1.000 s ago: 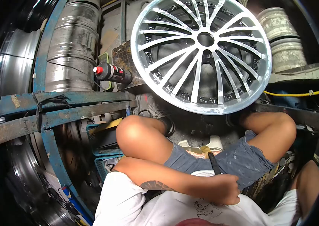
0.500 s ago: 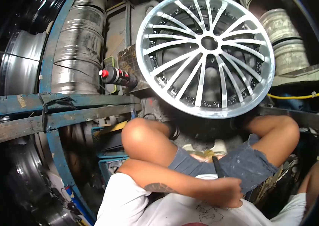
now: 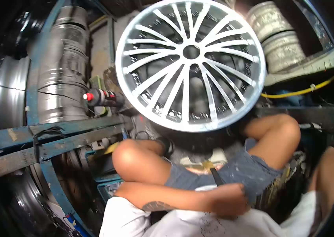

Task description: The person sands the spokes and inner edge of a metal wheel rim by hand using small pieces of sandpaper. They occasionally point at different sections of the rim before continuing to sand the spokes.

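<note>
My left hand (image 3: 230,199) is closed in front of my shirt, its fingers wrapped around a slim tool with a black handle (image 3: 216,177). The tool points away from me over my lap, and its far end overlaps a yellowish-brown piece (image 3: 207,164) between my thighs; I cannot tell what kind of tool it is. Beyond my knees a large multi-spoke alloy wheel (image 3: 191,125) lies face up, with bright machined spokes and rim and dark areas between the spokes. My right arm (image 3: 328,177) is bent at the right edge, its hand hidden from view.
A dark bottle with a red cap (image 3: 103,97) leans left of the wheel. Stacked metal rims (image 3: 66,63) stand behind blue steel frame bars (image 3: 13,134) on the left. More rims (image 3: 283,51) stand on a ledge at the right, above a yellow hose (image 3: 297,93).
The view has swung, so the wheel, bottle and knees sit further left in the picture and most things slightly lower. My left hand keeps its hold on the black-handled tool.
</note>
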Demonstrator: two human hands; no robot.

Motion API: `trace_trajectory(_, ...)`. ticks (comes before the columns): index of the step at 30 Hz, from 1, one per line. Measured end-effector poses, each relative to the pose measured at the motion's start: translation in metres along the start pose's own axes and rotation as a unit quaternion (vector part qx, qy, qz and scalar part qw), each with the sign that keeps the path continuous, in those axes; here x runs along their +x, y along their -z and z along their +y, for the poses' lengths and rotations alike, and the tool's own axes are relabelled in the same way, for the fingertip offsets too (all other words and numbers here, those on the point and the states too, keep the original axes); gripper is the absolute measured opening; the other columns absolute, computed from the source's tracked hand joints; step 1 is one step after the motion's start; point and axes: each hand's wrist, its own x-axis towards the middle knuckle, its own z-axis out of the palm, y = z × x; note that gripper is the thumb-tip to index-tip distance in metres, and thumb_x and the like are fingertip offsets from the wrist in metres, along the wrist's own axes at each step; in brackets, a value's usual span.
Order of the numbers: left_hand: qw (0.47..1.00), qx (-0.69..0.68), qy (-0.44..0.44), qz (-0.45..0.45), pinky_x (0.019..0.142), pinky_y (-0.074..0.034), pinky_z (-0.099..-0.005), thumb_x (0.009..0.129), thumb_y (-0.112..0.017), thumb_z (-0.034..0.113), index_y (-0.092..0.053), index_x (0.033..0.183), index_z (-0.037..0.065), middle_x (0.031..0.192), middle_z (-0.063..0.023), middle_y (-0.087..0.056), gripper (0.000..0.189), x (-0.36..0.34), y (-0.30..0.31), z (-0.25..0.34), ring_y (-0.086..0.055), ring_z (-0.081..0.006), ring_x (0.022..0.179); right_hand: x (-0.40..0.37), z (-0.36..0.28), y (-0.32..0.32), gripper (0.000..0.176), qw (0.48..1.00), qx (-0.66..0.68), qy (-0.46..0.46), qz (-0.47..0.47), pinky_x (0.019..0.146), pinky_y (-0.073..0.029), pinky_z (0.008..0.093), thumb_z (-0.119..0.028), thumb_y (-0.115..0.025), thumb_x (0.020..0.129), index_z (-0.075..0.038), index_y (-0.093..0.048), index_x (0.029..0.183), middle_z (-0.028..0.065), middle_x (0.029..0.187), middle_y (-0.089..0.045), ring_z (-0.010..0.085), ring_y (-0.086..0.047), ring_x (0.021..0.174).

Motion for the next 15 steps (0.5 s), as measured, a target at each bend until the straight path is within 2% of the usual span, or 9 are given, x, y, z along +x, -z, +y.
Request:
trace_trajectory(2, 0.999, 0.040, 0.008, 0.008, 0.074, -0.047, -0.0323, 0.084, -0.067, 0.027, -0.066, 0.095, 0.011, 0.082, 0.0002, -0.066, 0.019, -0.002, 0.004, -0.007, -0.069, -0.0182, 0.078, 0.021, -0.027, 0.053, 0.021, 0.994, -0.027, 0.066, 0.087, 0.094, -0.055, 0.0417, -0.006, -0.062, 0.087, 0.000, -0.070, 0.105, 0.0114, 0.106, -0.072, 0.0237, -0.069, 0.095)
trace_trajectory(4, 0.996, 0.043, 0.013, 0.079, 0.072, -0.046, -0.0306, 0.082, -0.068, 0.026, -0.067, 0.098, 0.011, 0.081, 0.0011, -0.063, 0.022, -0.003, 0.014, -0.009, -0.067, -0.0168, 0.079, 0.018, -0.027, 0.095, 0.021, 0.975, -0.044, 0.044, 0.214, 0.094, -0.055, 0.0418, -0.007, -0.062, 0.087, 0.000, -0.070, 0.105, 0.0115, 0.106, -0.072, 0.0236, -0.069, 0.095)
trace_trajectory(5, 0.992, 0.049, 0.016, 0.114, 0.072, -0.045, -0.0298, 0.081, -0.069, 0.025, -0.067, 0.100, 0.010, 0.081, 0.0016, -0.061, 0.024, -0.003, 0.024, -0.016, -0.067, -0.0161, 0.079, 0.000, -0.016, 0.108, 0.021, 0.953, -0.036, 0.001, 0.302, 0.094, -0.055, 0.0418, -0.007, -0.062, 0.087, 0.000, -0.069, 0.105, 0.0115, 0.107, -0.072, 0.0236, -0.069, 0.095)
trace_trajectory(6, 0.989, 0.035, 0.028, 0.143, 0.072, -0.047, -0.0295, 0.080, -0.070, 0.024, -0.070, 0.108, 0.009, 0.079, 0.0013, -0.056, 0.032, -0.006, 0.039, -0.024, -0.064, -0.0151, 0.078, -0.036, 0.008, 0.120, 0.020, 0.909, -0.002, -0.110, 0.402, 0.094, -0.055, 0.0418, -0.007, -0.062, 0.088, 0.000, -0.069, 0.105, 0.0115, 0.107, -0.072, 0.0236, -0.069, 0.095)
trace_trajectory(7, 0.987, 0.016, 0.058, 0.148, 0.072, -0.049, -0.0305, 0.079, -0.071, 0.021, -0.071, 0.111, 0.009, 0.080, 0.0005, -0.058, 0.034, -0.010, 0.059, -0.033, -0.065, -0.0160, 0.078, -0.089, 0.042, 0.122, 0.032, 0.872, 0.023, -0.214, 0.440, 0.093, -0.056, 0.0362, -0.003, -0.062, 0.089, 0.003, -0.068, 0.120, 0.0156, 0.118, -0.072, 0.0228, -0.070, 0.101)
trace_trajectory(10, 0.969, -0.041, 0.174, 0.169, 0.073, -0.055, -0.0342, 0.077, -0.072, 0.010, -0.074, 0.119, 0.008, 0.082, -0.0030, -0.065, 0.042, -0.030, 0.138, -0.069, -0.067, -0.0197, 0.076, -0.112, 0.111, 0.051, 0.042, 0.889, -0.193, -0.409, 0.069, 0.098, -0.054, 0.0390, -0.003, -0.066, 0.082, -0.004, -0.075, 0.123, 0.0178, 0.122, -0.074, 0.0258, -0.070, 0.111)
trace_trajectory(11, 0.955, -0.056, 0.227, 0.182, 0.074, -0.058, -0.0361, 0.076, -0.071, 0.005, -0.075, 0.121, 0.008, 0.084, -0.0048, -0.069, 0.046, -0.039, 0.166, -0.084, -0.068, -0.0216, 0.075, -0.116, 0.123, 0.047, 0.040, 0.879, -0.249, -0.386, -0.128, 0.099, -0.053, 0.0417, -0.006, -0.068, 0.080, -0.008, -0.077, 0.119, 0.0174, 0.118, -0.075, 0.0283, -0.069, 0.112)
trace_trajectory(13, 0.910, -0.034, 0.370, 0.181, 0.072, -0.058, -0.0352, 0.082, -0.066, -0.005, -0.076, 0.122, 0.006, 0.087, -0.0085, -0.074, 0.042, -0.053, 0.218, -0.108, -0.070, -0.0216, 0.072, -0.102, 0.128, 0.029, 0.023, 0.885, -0.171, -0.310, -0.302, 0.094, -0.052, 0.0417, -0.016, -0.068, 0.084, -0.012, -0.078, 0.104, 0.0154, 0.118, -0.074, 0.0293, -0.070, 0.110)
trace_trajectory(15, 0.863, -0.035, 0.425, 0.269, 0.068, -0.055, -0.0367, 0.091, -0.064, 0.001, -0.074, 0.122, 0.005, 0.080, -0.0144, -0.069, 0.033, -0.061, 0.249, -0.159, -0.068, -0.0301, 0.070, -0.103, 0.132, 0.014, 0.017, 0.919, -0.031, -0.304, -0.250, 0.099, -0.050, 0.0451, -0.020, -0.066, 0.084, -0.010, -0.074, 0.096, 0.0170, 0.133, -0.069, 0.0307, -0.068, 0.118)
